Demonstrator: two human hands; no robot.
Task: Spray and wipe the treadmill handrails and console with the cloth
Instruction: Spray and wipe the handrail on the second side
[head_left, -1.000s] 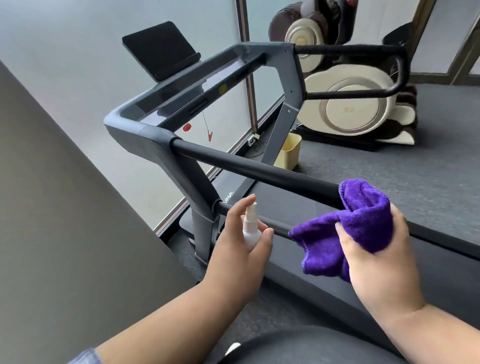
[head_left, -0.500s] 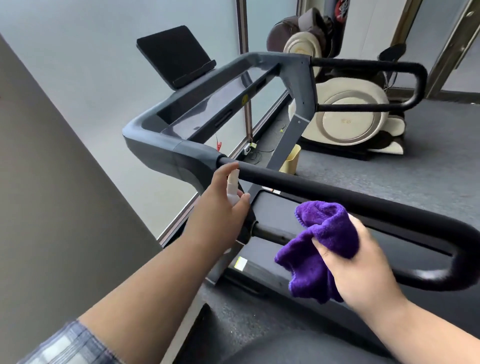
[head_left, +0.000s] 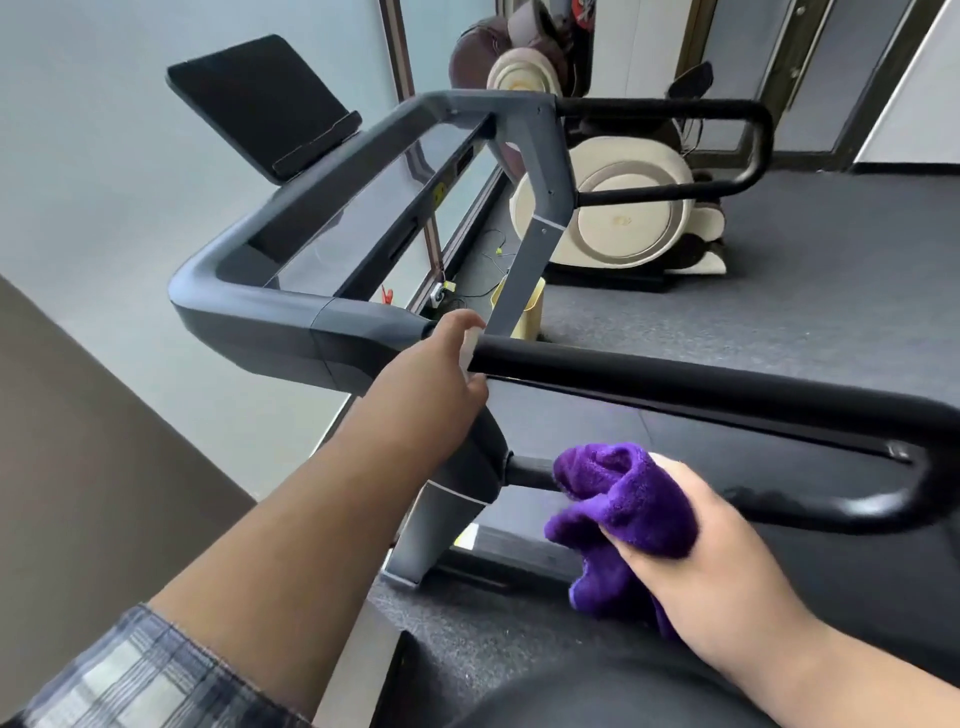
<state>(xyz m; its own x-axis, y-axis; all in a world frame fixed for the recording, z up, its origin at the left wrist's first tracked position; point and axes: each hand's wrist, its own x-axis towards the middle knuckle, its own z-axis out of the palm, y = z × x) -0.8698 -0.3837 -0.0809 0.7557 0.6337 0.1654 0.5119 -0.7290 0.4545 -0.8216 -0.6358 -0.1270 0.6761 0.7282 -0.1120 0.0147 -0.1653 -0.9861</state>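
Two hands are up at your treadmill (head_left: 291, 322). Its near handrail (head_left: 701, 387) runs from the grey console frame toward the right. Your right hand (head_left: 727, 566) grips the bunched purple cloth (head_left: 623, 514), held just below that handrail. Your left hand (head_left: 441, 374) curls around the small white bottle (head_left: 470, 349), right beside the handrail's start.

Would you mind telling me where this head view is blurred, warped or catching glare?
Head view: the spray bottle in the left hand is motion-smeared; wide-angle distortion bows the near handrail; soft window light glares on its lower bar; the purple cloth stays sharp.
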